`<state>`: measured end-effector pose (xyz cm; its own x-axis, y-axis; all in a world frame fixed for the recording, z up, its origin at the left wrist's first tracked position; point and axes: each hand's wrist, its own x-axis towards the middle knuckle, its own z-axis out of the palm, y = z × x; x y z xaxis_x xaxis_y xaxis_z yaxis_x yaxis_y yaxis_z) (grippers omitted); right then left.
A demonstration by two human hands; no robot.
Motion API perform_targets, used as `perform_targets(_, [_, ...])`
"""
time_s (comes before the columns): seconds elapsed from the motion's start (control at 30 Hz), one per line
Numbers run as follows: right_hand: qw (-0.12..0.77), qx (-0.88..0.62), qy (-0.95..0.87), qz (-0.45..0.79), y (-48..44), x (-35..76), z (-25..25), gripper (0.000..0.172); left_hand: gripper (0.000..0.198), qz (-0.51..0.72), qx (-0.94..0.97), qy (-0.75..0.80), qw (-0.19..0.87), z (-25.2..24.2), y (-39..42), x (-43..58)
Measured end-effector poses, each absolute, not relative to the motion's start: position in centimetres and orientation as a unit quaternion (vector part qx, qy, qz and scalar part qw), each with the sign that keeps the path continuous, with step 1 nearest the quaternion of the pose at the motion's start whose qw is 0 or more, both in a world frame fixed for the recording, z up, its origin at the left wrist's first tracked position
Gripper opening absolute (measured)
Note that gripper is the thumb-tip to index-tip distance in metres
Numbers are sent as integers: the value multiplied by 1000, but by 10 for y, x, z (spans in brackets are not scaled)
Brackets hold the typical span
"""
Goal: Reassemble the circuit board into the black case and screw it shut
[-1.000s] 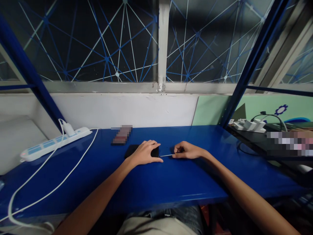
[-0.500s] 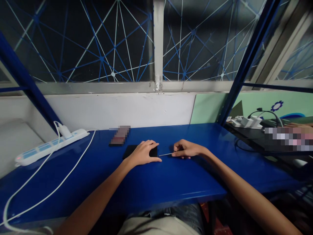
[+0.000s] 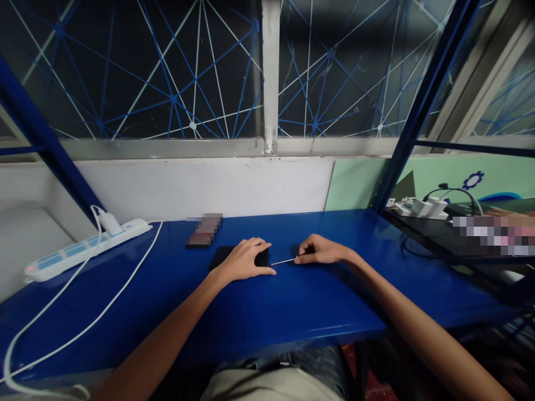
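Note:
My left hand (image 3: 246, 259) lies over a flat black device (image 3: 220, 257) on the blue table (image 3: 267, 312), fingers curled around its right end and holding it down. My right hand (image 3: 320, 252) pinches a thin metal pin (image 3: 283, 261) between thumb and fingers. The pin points left, and its tip sits at the right edge of the black device, just beside my left thumb. Most of the device is hidden under my left hand.
A blurred flat object (image 3: 204, 230) lies just behind the device. A white power strip (image 3: 86, 250) with a plugged charger and white cable (image 3: 83, 328) lies at the far left. More chargers (image 3: 420, 208) sit on a dark bench to the right. A wall and window stand behind.
The view has shifted slightly. My right hand has edged the pin a little closer to the device's edge; my left hand stays on the device.

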<state>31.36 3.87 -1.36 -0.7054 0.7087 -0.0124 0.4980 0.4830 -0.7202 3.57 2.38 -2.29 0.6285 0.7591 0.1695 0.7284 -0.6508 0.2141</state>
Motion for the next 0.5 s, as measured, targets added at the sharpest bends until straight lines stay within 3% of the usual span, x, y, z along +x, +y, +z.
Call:
perform_targets(0.33, [136, -348, -833, 408, 33, 307, -17, 39, 84, 125, 899, 416, 62, -23, 23, 36])
perform_targets(0.5, [111, -366, -797, 467, 31, 306, -17, 48, 80, 132, 902, 404, 71, -27, 24, 35])
